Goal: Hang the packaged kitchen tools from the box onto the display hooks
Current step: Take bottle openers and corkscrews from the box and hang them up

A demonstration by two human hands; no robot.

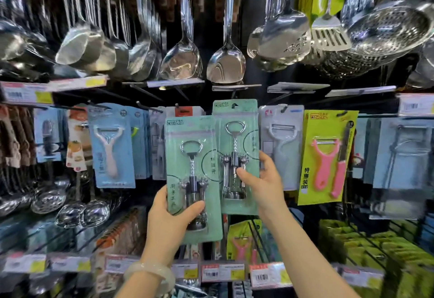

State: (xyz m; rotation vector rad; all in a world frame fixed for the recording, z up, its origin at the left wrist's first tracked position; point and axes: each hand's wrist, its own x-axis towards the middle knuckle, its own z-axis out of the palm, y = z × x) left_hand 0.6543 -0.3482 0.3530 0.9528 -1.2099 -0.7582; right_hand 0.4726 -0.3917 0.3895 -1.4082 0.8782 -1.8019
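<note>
The right hand [260,180] pinched a mint-green carded corkscrew pack [236,133] raised to a black display hook [233,106]; the left hand [169,215] gripped a second identical pack [191,156]. Its hang hole might miss the hook tip, letting the card slip

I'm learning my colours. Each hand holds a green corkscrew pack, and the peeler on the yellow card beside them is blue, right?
Not quite. The head view shows the peeler on the yellow card is pink. Each hand, left hand and right hand, does hold a green corkscrew pack.

Glossy plastic blister [195,180] over shiny metal corkscrew [194,187].
</note>
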